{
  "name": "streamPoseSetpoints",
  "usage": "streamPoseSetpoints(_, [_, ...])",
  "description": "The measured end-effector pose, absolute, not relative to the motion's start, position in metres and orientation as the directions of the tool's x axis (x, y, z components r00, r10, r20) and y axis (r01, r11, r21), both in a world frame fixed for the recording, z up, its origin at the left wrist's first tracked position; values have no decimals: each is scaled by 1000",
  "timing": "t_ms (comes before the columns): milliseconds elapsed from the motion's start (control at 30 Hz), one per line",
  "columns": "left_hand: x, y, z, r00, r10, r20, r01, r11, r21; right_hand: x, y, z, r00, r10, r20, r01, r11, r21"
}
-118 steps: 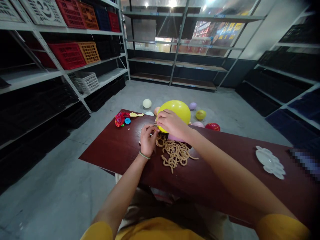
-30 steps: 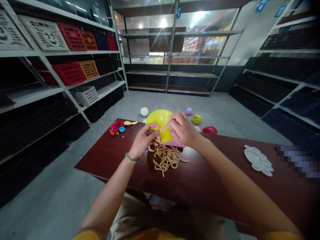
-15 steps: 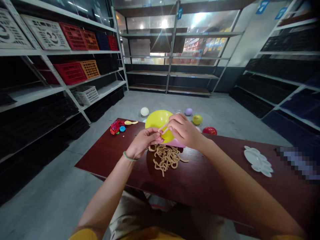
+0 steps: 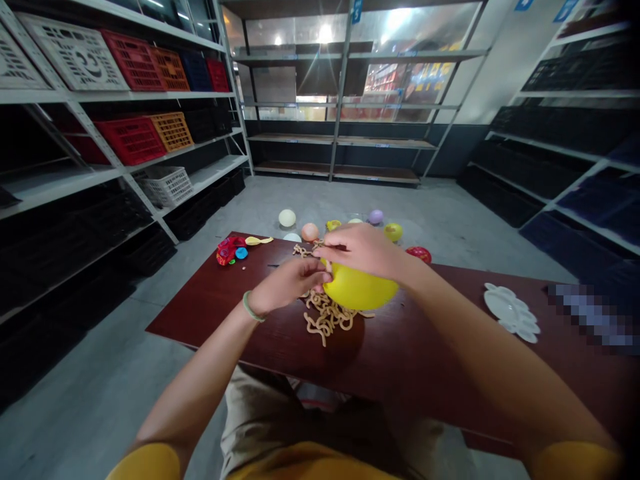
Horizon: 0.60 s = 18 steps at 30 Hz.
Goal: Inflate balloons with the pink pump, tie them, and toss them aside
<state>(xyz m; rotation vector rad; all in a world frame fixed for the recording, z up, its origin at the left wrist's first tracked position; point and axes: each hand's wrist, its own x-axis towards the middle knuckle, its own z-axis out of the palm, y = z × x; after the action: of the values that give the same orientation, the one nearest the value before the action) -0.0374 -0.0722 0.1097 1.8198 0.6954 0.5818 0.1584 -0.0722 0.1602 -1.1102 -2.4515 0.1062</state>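
Left hand (image 4: pixel 287 287) pinching yellow balloon (image 4: pixel 364 289), right hand (image 4: pixel 363 250) curled above, grip unclear, front table edge (image 4: pixel 310 378) well apart

Storeroom: metal shelving (image 4: pixel 385 142), plastic crates (image 4: pixel 134 60) (one with smiley), grey floor (image 4: pixel 250 200).

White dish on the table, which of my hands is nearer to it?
Right. The right hand is left of the dish, by the yellow balloon; the left hand is farther left, at the balloon's left end.
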Motion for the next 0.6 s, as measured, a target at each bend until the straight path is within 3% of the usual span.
streamPoseSetpoints(167, [-31, -78, 107, 654, 743, 143, 321, -444, 837, 141, -69, 164, -498, 798, 340, 734, 597, -325])
streamPoseSetpoints(367, [-27, -80, 92, 542, 788, 291, 370, -535, 759, 129, -70, 163, -490, 853, 180, 701, 508, -500])
streamPoseSetpoints(600, [-32, -78, 87, 478, 854, 205, 238, -350, 906, 138, -69, 166, -341, 937, 71, 555, 262, -790])
